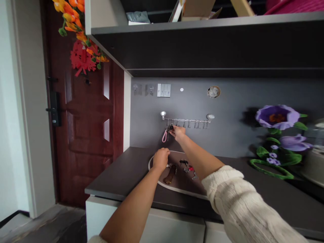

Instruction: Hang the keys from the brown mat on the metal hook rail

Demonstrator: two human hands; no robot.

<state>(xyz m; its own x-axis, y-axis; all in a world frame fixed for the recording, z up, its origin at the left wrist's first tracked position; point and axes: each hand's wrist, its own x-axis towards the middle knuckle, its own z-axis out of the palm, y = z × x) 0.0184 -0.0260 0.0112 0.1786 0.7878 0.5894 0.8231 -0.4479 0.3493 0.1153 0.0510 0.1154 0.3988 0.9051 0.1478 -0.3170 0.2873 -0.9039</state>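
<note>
Right hand [177, 132] pinches keys [170, 128] (fingers closed on them) below a hook rail [186, 120].

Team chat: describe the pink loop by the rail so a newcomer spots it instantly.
On the grey backsplash above the dark counter, find the steel hook rail. Near its left end hang the keys, touched by the right hand. The pink loop strap dangles beside them, the only pink thing on the rail.
</note>
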